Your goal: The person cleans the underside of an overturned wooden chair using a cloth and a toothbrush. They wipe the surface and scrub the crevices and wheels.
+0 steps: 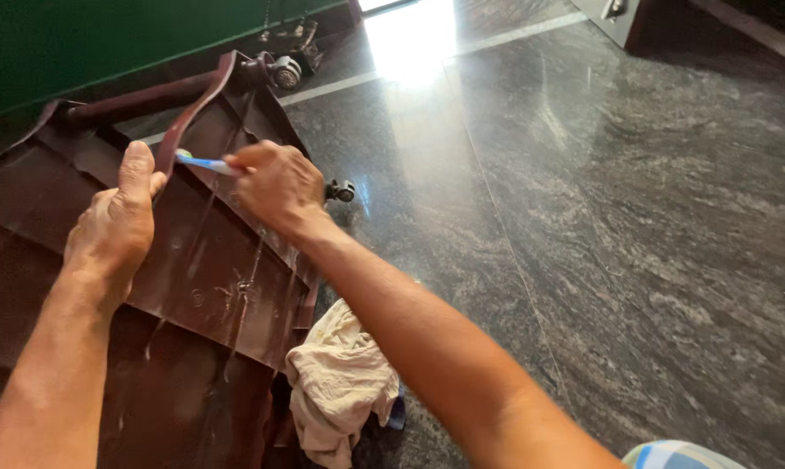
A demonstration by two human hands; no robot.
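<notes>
Polished dark granite floor [636,226] with bright glare, green wall [80,43] behind.

The toothbrush [203,162] handle is hidden inside the right hand [275,184], and the brown panel [210,269] runs off the left edge.
</notes>
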